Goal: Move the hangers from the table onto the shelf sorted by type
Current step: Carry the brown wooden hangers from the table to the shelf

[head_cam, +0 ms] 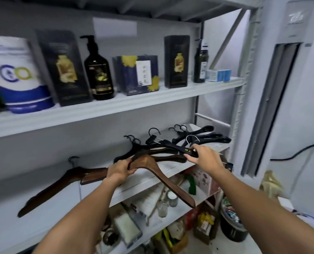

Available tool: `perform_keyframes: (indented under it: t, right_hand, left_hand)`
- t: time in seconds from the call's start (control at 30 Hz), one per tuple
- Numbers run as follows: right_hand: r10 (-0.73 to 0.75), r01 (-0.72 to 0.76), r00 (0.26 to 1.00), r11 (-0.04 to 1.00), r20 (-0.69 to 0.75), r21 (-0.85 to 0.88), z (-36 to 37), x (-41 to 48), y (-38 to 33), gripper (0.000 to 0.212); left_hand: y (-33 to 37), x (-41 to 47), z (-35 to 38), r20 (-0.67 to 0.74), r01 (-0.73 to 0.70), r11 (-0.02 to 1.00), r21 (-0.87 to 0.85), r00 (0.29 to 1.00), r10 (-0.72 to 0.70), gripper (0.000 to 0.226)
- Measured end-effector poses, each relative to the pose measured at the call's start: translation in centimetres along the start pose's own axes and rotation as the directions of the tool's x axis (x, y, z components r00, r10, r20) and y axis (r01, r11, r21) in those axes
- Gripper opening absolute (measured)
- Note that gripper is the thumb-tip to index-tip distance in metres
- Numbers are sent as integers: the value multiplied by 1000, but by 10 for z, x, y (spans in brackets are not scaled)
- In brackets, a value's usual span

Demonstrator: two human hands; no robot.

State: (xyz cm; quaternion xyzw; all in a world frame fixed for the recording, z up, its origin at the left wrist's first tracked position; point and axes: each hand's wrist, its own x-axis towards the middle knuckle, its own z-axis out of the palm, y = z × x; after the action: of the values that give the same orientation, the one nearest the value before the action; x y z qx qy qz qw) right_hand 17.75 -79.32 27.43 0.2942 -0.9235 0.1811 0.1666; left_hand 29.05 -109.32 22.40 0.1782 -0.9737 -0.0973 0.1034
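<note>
On the upper shelf (116,107) stand two tall dark boxes (61,66), one pump bottle (98,70), one green glass bottle (201,65), one blue flowered box (139,74) and one white-and-blue pack (17,74). The lower shelf (172,168) has two brown wooden hangers (161,177), three black hangers (216,135) at the far right, one black hanger with a silver hook (178,148) and one clip hanger (153,139); the dark stack (163,154) between them overlaps too much to count

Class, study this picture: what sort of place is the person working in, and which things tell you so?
Probably a storeroom or stock area: a metal shelving rack holds boxed products and a pump bottle, hangers lie one level down, and mixed clutter fills the bottom levels.
</note>
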Motion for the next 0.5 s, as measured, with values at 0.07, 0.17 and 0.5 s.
perform_keyframes:
  t: [0.07, 0.17, 0.5]
  right_hand:
    - [-30, 29, 999, 999, 23, 15, 11, 4, -23, 36]
    - [-50, 48, 997, 998, 58, 39, 25, 9, -56, 35]
    - [-96, 87, 991, 992, 98, 90, 70, 13, -159, 43]
  left_hand:
    - [-25, -12, -3, 4, 38, 999, 13, 999, -38, 30]
    - [-64, -30, -7, 8, 79, 997, 5, 997, -79, 30]
    - [-181, -73, -29, -22, 233, 967, -102, 972, -236, 31]
